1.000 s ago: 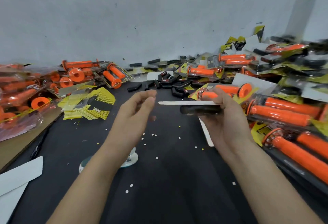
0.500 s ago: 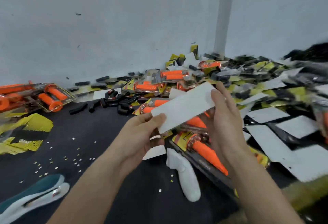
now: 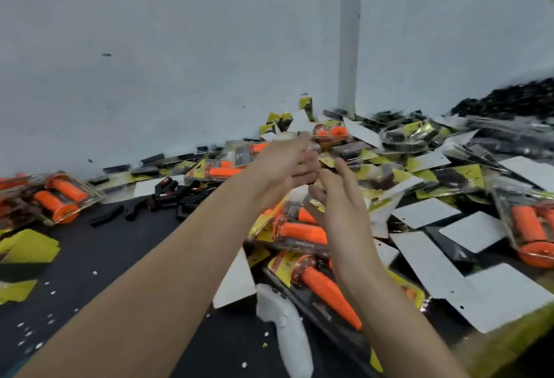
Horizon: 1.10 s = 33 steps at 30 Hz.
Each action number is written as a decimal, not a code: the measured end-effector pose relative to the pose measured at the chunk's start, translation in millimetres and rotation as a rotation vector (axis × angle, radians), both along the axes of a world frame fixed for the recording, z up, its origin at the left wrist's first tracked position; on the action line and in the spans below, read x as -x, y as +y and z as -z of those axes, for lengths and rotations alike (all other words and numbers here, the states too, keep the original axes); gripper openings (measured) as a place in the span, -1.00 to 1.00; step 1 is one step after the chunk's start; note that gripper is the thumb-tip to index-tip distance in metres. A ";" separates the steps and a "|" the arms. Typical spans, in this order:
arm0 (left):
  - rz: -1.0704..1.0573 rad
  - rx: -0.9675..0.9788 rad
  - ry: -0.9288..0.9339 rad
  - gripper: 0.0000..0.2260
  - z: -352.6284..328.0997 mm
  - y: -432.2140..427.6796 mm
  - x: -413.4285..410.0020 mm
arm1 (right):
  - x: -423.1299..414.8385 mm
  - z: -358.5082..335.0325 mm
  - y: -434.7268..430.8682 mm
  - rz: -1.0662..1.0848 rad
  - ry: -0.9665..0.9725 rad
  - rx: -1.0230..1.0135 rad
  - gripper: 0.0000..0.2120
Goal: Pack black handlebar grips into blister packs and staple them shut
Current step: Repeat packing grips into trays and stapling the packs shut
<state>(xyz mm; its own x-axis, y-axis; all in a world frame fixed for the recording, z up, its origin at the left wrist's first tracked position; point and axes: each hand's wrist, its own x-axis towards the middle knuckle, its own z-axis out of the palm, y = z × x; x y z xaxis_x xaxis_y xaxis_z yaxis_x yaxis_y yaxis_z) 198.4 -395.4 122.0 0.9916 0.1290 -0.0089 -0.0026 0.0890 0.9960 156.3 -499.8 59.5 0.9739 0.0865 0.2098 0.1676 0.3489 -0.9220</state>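
— What are the hands holding?
— The right hand [image 3: 338,206] is loose, fingers straight, holding nothing. The left hand [image 3: 287,164] is curled; too blurred to tell if it pinches anything.
— And the black grips [image 3: 509,98]?
— Heaped far right against the wall, blurred. Both forearms block the middle of the heap of packs [image 3: 449,176]. At left there's one pack [image 3: 60,197] with two orange grips, and two yellow cards [image 3: 28,245]. One white handle [image 3: 284,335] lies nearest.

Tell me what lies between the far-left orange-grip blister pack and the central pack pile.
Head view: small loose black pieces scattered on the dark tabletop.
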 end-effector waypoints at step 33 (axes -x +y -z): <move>-0.692 -1.511 0.814 -0.56 135.9 485.5 116.0 | -8.1 97.9 464.8 -0.647 -0.372 0.968 -0.59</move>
<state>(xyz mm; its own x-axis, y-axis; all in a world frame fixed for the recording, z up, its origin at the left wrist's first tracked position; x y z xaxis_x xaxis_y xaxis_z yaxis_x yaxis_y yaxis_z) 82.4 90.1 -13.9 0.5756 0.8120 0.0965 0.8163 -0.5775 -0.0089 164.4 -35.0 -38.3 0.5875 0.8079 0.0461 0.5263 -0.3382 -0.7802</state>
